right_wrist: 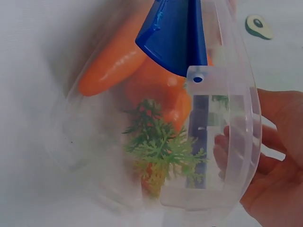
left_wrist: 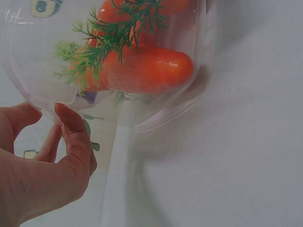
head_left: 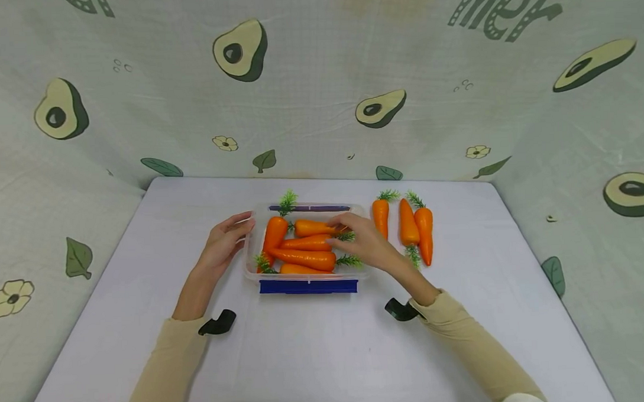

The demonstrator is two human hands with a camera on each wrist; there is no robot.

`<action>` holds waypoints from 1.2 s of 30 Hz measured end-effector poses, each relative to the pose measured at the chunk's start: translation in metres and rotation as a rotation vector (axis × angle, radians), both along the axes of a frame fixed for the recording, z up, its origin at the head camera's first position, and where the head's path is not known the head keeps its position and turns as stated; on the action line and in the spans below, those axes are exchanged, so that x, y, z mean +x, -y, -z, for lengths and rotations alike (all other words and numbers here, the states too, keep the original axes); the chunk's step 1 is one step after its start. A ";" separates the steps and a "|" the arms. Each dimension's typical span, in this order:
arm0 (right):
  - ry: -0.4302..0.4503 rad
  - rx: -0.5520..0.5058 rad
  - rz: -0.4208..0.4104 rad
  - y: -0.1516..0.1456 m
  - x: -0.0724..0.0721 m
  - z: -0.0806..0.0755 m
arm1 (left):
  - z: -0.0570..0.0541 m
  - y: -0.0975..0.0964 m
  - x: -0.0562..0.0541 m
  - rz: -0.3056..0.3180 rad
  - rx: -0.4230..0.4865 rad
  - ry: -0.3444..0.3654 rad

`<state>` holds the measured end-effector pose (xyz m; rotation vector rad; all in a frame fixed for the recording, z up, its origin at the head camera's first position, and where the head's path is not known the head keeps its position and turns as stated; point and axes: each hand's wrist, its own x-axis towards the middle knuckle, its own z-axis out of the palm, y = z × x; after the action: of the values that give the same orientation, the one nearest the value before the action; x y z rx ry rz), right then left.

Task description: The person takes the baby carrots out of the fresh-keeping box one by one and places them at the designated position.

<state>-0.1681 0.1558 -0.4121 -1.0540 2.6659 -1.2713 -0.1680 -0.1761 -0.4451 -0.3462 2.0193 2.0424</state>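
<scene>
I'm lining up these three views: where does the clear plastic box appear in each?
Head: the plastic box sits a little below the picture's middle.
Left wrist: the plastic box fills the upper left.
Right wrist: the plastic box fills much of the middle.
Shared landmark: orange carrots inside it.

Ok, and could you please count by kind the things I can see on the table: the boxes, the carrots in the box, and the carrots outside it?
Clear box: 1
Carrots in box: 5 visible
Carrots outside box: 3
Total: 9 visible; any carrot hidden underneath is not counted.
</scene>
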 end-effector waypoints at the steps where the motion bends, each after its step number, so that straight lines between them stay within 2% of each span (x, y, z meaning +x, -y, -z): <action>1: 0.008 0.003 -0.013 0.001 0.000 0.000 | 0.000 0.000 0.000 0.002 -0.001 -0.002; 14: 0.078 0.126 -0.119 0.012 0.003 0.012 | -0.001 -0.003 -0.001 0.012 -0.003 -0.007; 20: 0.117 0.178 -0.124 0.015 0.005 0.012 | -0.002 -0.003 0.000 0.005 -0.006 -0.001; 36: 0.094 0.281 -0.148 0.018 0.007 0.011 | 0.000 -0.003 0.001 -0.004 -0.005 0.002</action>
<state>-0.1616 0.1377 -0.4233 -1.0951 2.5440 -0.8673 -0.1675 -0.1735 -0.4447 -0.3533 2.0247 2.0391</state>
